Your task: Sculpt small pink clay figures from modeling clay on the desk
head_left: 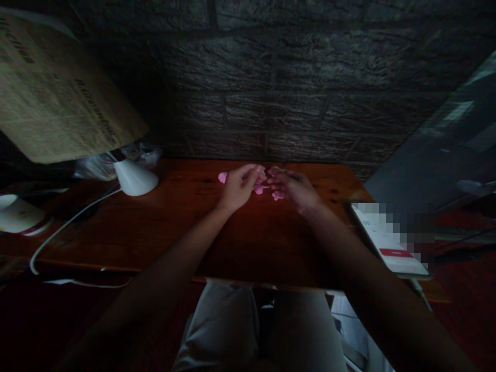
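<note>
You are seated at a dark red-brown wooden desk (155, 227), looking down past your lap, with both bare arms stretched forward. Your hands meet near the far middle of the desk, just in front of a dark brick-patterned wall (294, 88).

Your left hand (238, 186) is curled, its fingertips pinched on a small pink piece. Your right hand (292, 188) faces it, fingers bent inward and touching the same cluster of pink pieces (259, 187). More bits lie on the desk between and just under your fingers, and one pink lump (222, 177) sits just left of your left hand. Both grips look narrow, closed lightly on the pink material, though the light is too low to say exactly how much each holds.

Judging from this, you seem to be working small pink pieces together or apart with your fingertips. The next move would call for fine fingertip control and for keeping the loose bits gathered.

To the far left stand the white base of a lamp (135, 178) and its tan printed shade (54, 88), with a white cord (65, 222) trailing toward you. A phone (391, 240) lies at the right edge, its screen partly blurred out.

The room is dim. What the pink material is cannot be made out, and your fingers hide part of it. Items at the left edge are cut off.
</note>
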{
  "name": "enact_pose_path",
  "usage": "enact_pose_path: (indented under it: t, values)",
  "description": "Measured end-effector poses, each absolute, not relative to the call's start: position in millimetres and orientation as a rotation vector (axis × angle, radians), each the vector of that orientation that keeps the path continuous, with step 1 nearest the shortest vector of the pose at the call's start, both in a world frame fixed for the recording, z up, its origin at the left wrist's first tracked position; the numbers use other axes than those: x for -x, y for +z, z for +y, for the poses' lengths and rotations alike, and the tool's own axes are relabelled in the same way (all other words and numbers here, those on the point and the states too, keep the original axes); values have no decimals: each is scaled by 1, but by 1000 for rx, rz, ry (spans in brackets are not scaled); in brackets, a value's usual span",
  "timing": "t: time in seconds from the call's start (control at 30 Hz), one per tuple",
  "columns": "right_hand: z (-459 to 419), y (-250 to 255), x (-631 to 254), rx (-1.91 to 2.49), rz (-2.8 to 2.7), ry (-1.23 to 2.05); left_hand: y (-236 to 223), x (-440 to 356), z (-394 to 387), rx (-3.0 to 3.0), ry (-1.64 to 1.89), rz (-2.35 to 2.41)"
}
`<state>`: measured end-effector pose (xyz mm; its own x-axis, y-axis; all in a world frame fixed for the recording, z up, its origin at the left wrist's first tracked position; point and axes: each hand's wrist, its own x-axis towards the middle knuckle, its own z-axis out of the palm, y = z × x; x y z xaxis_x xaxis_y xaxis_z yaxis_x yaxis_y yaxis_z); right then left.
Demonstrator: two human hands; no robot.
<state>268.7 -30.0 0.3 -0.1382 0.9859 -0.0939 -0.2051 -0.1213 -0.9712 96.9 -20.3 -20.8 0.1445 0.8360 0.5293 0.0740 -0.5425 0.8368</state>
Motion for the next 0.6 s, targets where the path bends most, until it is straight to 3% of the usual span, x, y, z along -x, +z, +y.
enact_pose_path:
  t: [0.6]
  values:
    - [-33, 1, -266, 1029, -1148, 1485, -15, -100, -29, -1830, 1408, 907]
